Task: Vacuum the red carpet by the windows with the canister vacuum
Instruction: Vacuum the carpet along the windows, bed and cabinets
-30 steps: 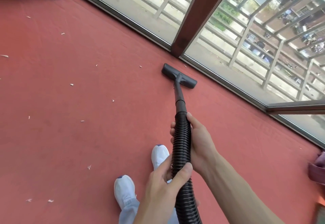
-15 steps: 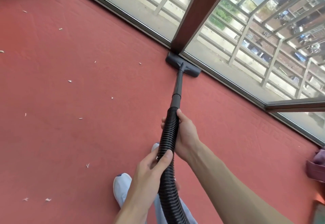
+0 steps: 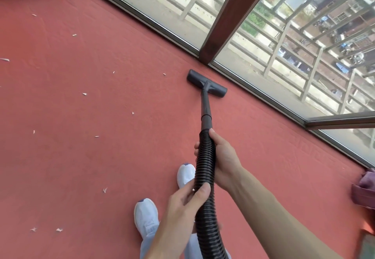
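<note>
Nearest the camera, the left hand (image 3: 183, 204) is closed around the ribbed black hose (image 3: 205, 179), thumb over the top and fingers underneath. Just beyond it the right hand (image 3: 222, 158) wraps the same hose near where it joins the smooth wand (image 3: 206, 108), fingers curled round and thumb pointing toward the wand. Two white sneakers (image 3: 146, 216) stand on the red carpet (image 3: 101, 157) to the left of the hose, one ahead of the other.

Further out, the floor nozzle (image 3: 207, 83) lies flat on the carpet, a little short of the window track (image 3: 253, 94) and just in front of the brown window post (image 3: 227, 25). Half a second ago the nozzle was pushed up against the track at the foot of that post; it has now been drawn back toward the feet, so this reads as the return half of a push-pull stroke along the window edge. The strip beside the track looks clean, which suggests that edge is being finished.

To the left of the nozzle, about eleven pale scraps of debris (image 3: 84, 94) are scattered across the carpet, so most of the work seems to lie on that side. The canister itself is out of sight. Two bits of purple fabric (image 3: 365, 187) sit at the frame edges, one far left beyond the nozzle, one to the right.
</note>
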`<control>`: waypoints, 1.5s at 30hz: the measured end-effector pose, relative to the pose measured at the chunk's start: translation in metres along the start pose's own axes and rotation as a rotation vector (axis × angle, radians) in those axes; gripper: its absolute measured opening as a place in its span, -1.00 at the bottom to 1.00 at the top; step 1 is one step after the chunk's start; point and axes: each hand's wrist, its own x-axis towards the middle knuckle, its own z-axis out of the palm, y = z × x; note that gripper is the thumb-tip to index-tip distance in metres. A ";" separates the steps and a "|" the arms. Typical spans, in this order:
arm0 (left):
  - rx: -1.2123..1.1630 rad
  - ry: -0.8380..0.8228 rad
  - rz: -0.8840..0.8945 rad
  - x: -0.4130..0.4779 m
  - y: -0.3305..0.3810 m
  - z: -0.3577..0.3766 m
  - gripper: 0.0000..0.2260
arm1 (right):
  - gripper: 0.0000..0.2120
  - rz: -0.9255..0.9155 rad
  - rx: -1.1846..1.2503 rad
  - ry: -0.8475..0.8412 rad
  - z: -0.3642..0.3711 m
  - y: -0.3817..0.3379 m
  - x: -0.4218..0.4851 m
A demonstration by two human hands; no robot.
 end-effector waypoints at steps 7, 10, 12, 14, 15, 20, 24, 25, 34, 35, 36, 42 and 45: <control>-0.105 0.081 -0.002 -0.004 -0.004 -0.012 -0.77 | -0.76 -0.084 -0.199 0.137 0.027 0.012 0.010; -0.207 -0.073 -0.014 -0.023 -0.001 -0.023 -0.62 | -0.77 -0.057 -0.260 0.075 0.040 0.012 -0.018; -0.237 -0.198 -0.014 -0.038 -0.002 -0.029 -0.63 | -0.73 -0.036 -0.321 0.023 0.045 0.016 -0.045; -0.245 -0.286 -0.031 -0.053 -0.007 -0.033 -0.61 | -0.69 -0.028 -0.394 0.006 0.046 0.024 -0.068; -0.258 -0.317 -0.041 -0.058 -0.012 -0.035 -0.54 | -0.67 -0.025 -0.424 0.009 0.045 0.029 -0.075; -0.599 -0.192 -0.009 -0.062 -0.037 -0.034 -0.01 | -0.60 -0.024 -0.501 0.038 0.054 0.050 -0.067; -0.533 0.059 -0.003 -0.047 -0.041 -0.041 -0.45 | -0.65 -0.059 -0.555 0.040 0.067 0.052 -0.023; -0.515 0.134 0.002 -0.041 -0.040 -0.043 -0.60 | -0.65 -0.068 -0.575 0.037 0.070 0.051 -0.011; -0.376 0.311 0.070 -0.030 -0.048 -0.053 -0.83 | -0.68 -0.037 -0.619 -0.064 0.068 0.056 0.023; -0.365 0.313 0.070 -0.035 -0.049 -0.056 -0.85 | -0.70 -0.006 -0.601 -0.098 0.064 0.055 0.018; -0.354 0.309 0.069 -0.042 -0.050 -0.060 -0.83 | -0.73 0.028 -0.588 -0.138 0.060 0.054 0.011; -0.287 0.163 0.035 -0.091 -0.055 -0.077 -0.48 | -0.78 0.214 -0.630 -0.325 0.041 0.055 -0.030; -0.314 0.100 0.048 -0.108 -0.063 -0.082 -0.44 | -0.79 0.275 -0.671 -0.345 0.039 0.064 -0.031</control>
